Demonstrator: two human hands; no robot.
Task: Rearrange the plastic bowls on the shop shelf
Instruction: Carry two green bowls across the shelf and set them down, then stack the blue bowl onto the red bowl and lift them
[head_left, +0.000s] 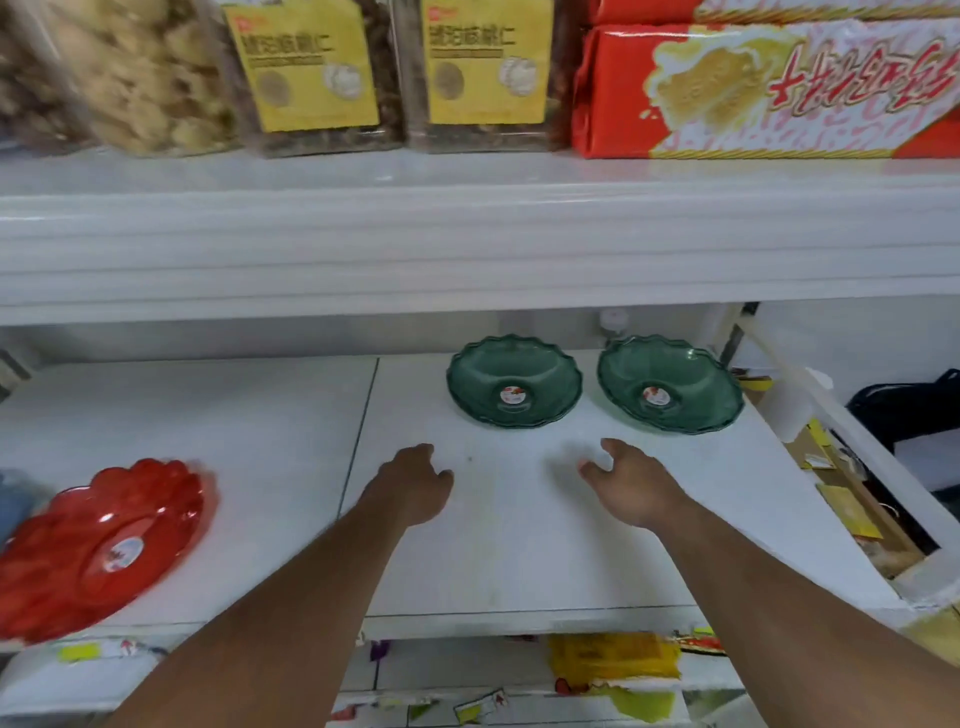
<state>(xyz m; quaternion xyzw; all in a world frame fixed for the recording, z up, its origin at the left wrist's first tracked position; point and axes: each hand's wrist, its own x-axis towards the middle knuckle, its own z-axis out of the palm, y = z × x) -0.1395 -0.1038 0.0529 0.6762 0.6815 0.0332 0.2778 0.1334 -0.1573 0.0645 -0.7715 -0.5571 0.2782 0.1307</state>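
Two green scalloped plastic bowls stand side by side at the back of the white shelf (519, 545): the left green bowl (514, 382) and the right green bowl (670, 384), each with a round sticker in its middle. A red scalloped bowl (98, 545) sits at the shelf's front left. My left hand (415, 486) hovers over the shelf a little in front of the left green bowl, fingers loosely curled, holding nothing. My right hand (631, 480) is in front of the gap between the green bowls, fingers apart and empty. Neither hand touches a bowl.
The upper shelf (467, 234) overhangs the bowls and carries clear snack tubs (311, 73) and a red biscuit pack (753, 88). A white slanted frame (841, 415) and boxes lie to the right. Packets show on the lower shelf (613, 660).
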